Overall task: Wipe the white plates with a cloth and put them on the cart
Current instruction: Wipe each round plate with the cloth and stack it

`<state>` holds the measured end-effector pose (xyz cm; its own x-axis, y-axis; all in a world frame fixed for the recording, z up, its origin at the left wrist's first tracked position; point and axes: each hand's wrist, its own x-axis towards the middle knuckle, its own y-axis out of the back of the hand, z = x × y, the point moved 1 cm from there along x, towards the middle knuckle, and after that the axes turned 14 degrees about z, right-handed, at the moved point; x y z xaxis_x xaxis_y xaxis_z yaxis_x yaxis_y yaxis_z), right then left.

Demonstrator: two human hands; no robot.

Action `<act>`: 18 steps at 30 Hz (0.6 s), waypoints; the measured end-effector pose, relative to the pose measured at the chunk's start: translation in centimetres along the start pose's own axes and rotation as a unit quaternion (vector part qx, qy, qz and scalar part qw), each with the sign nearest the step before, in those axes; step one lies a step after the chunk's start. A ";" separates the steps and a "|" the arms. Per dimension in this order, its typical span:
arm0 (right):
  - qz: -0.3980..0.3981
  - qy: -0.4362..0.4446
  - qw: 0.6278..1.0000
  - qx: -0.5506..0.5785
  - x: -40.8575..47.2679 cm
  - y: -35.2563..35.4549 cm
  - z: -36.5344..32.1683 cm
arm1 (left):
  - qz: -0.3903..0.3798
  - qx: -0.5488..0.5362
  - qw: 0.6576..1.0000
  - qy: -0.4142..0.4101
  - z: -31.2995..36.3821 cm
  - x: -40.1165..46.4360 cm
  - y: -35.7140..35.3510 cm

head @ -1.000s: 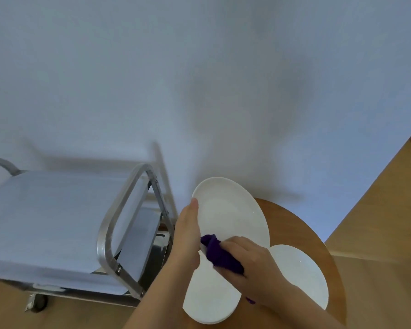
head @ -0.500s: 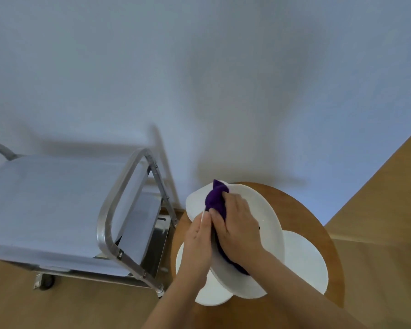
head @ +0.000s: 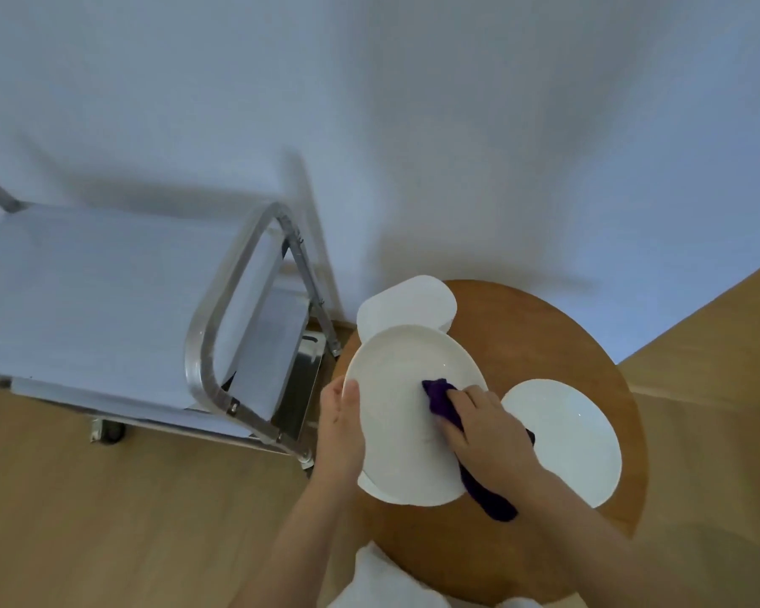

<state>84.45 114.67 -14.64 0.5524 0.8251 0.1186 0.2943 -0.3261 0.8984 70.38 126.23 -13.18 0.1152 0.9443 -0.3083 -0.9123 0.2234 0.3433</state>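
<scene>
My left hand [head: 341, 432] grips the left rim of a white plate [head: 396, 388], holding it above the round wooden table [head: 523, 326]. My right hand [head: 485, 436] presses a purple cloth [head: 439, 399] onto the plate's face, and the cloth's tail hangs below my wrist. Under the held plate the edge of another white plate [head: 369, 487] shows. A third plate [head: 567, 436] lies flat on the table to the right. A further white plate [head: 406, 300] sits at the table's far left edge. The metal cart [head: 106, 300] stands to the left.
The cart's tubular handle [head: 220, 326] rises close to the table's left edge, with a lower shelf [head: 299, 383] beneath. A caster [head: 108, 430] rests on the wooden floor. A pale wall stands behind everything. White clothing [head: 391, 581] shows at the bottom.
My right hand slid the purple cloth from the plate's far edge down to its middle. The held plate now faces up more, and my left hand shifted to its left rim.
</scene>
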 end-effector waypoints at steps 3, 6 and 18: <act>0.015 -0.106 0.994 0.013 -1.1 -0.6 2.2 | 0.013 0.066 0.997 0.035 -2.5 1.0 -0.6; -0.005 -0.211 0.977 0.024 -3.7 -0.7 3.9 | 0.027 0.071 0.995 0.061 -4.5 2.1 -1.0; 0.078 -0.402 0.883 0.229 -5.7 -0.7 4.3 | 0.047 0.148 0.979 0.134 -10.7 3.5 -2.6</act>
<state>84.44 108.16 -17.78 0.9350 0.2195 -0.2786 0.3488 -0.7111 0.6104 68.96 126.39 -24.69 -0.1079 0.8758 -0.4704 -0.7554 0.2354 0.6115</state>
